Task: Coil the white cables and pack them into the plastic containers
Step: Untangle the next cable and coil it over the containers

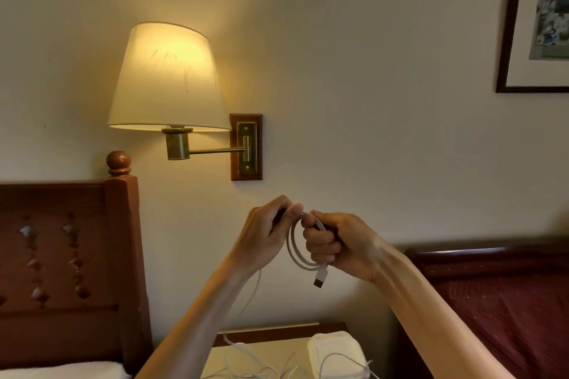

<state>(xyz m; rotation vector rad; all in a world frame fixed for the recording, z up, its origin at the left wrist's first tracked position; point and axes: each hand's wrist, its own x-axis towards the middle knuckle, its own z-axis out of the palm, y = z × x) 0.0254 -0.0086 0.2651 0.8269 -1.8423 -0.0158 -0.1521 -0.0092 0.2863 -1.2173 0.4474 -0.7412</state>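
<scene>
- My left forearm hides part of the nightstand (295,329) at the bottom edge, where loose cables (246,357) and a plastic container (335,357) are cut off by the frame.
- My left hand (264,234) pinches the top of the white cable (300,255) coil, centre frame.
- My right hand (335,243) is clenched round the coil's upper right.
- The loop hangs upright; its USB plug (320,278) points down, and a strand trails behind my left wrist.

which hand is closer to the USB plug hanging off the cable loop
Right. The right hand grips the coiled white cable with the USB plug dangling just below its curled fingers. The left hand pinches the top of the loop, up and left of the plug.
</scene>
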